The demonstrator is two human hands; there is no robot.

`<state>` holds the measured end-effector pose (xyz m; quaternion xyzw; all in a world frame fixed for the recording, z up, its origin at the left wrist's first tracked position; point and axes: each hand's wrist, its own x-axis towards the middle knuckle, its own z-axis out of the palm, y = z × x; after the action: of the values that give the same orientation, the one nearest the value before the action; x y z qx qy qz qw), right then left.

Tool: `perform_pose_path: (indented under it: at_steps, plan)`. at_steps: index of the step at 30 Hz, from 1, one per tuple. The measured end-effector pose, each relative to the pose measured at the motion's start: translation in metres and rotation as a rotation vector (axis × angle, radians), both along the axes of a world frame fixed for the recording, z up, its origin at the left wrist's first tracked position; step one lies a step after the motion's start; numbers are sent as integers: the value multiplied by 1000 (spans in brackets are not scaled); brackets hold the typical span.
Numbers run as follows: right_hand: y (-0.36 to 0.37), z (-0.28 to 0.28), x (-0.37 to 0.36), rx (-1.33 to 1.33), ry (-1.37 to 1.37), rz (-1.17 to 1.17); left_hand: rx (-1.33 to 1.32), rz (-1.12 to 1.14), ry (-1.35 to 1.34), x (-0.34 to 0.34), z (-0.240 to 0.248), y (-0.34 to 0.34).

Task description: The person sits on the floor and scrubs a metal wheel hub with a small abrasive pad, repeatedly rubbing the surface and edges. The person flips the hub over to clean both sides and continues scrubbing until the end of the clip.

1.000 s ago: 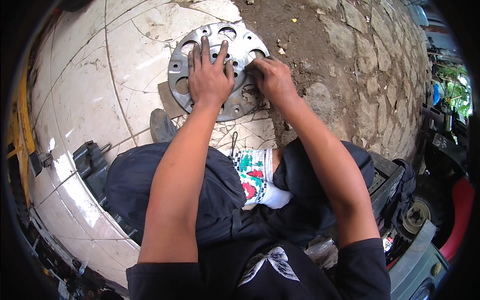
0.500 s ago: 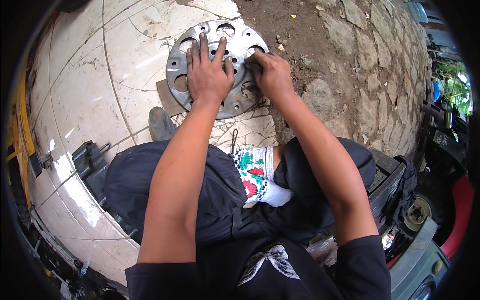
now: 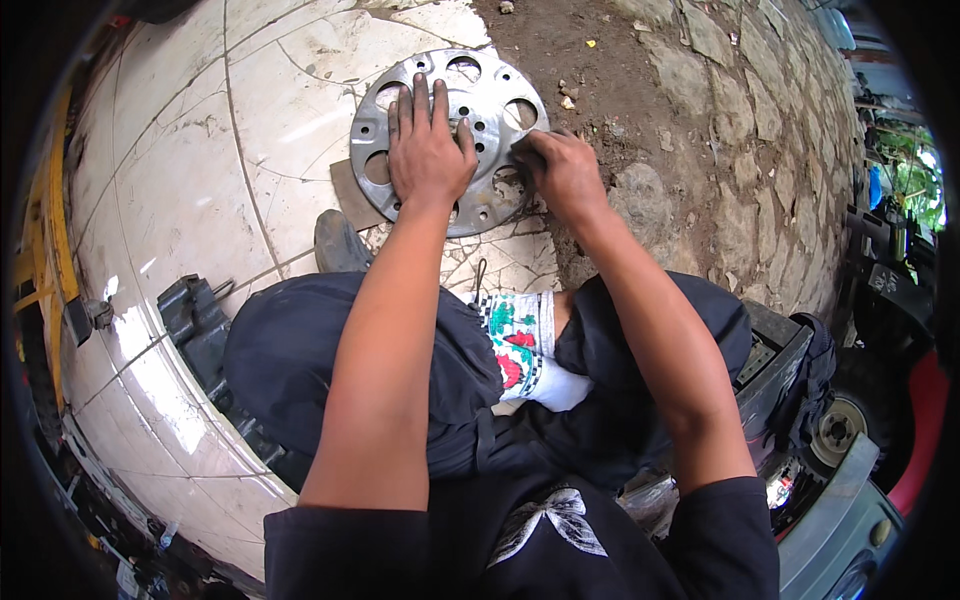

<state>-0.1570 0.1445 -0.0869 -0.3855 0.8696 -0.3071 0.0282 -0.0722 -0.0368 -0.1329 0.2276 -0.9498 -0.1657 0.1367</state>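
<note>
A round grey metal plate point(image 3: 488, 90), pierced by large round holes and smaller bolt holes, lies flat on the ground in front of me. My left hand point(image 3: 430, 160) rests on its left half, palm down with the fingers stretched out. At the plate's right side, my right hand point(image 3: 562, 172) is closed, its fingertips pinched together against the surface between two large holes. Whatever those fingertips hold is too small and too dark to make out. A flat brown piece point(image 3: 352, 198) sticks out from under the plate's lower left edge.
Cracked white tiles point(image 3: 180, 150) cover the floor on the left. Bare soil point(image 3: 545, 50) and stone paving point(image 3: 740, 150) lie to the right. A dark metal part point(image 3: 195, 315) sits beside my left knee. Yellow metal framing point(image 3: 52, 250) stands at far left, a wheel point(image 3: 838, 432) at lower right.
My right hand has slid a little toward me and outward along the plate's right side, uncovering the upper right hole. The left hand stays flat on the plate. The whole view has shifted slightly.
</note>
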Motion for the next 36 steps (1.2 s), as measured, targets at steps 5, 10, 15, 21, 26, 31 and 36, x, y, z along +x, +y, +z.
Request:
perform_pose_path:
  at_steps: [5,10,15,21,26,31,36]
  plan:
    - [13,31,-1,68,-230,-350,0,13,-12,0,1,-1]
    - [28,21,-26,40,-141,-454,6,30,-36,2,5,-3]
    - [27,19,-14,24,-202,-459,-12,-4,-82,-1,-3,2]
    - [6,0,-11,-58,-223,-385,25,2,-26,4,5,-2]
    - [-13,-1,-23,-14,-31,-372,35,-10,-66,3,6,1]
    - [-1,-1,6,8,-47,-334,5,-3,-108,1,5,1]
    - [-19,-2,-21,8,7,-401,15,-6,-96,2,4,-2]
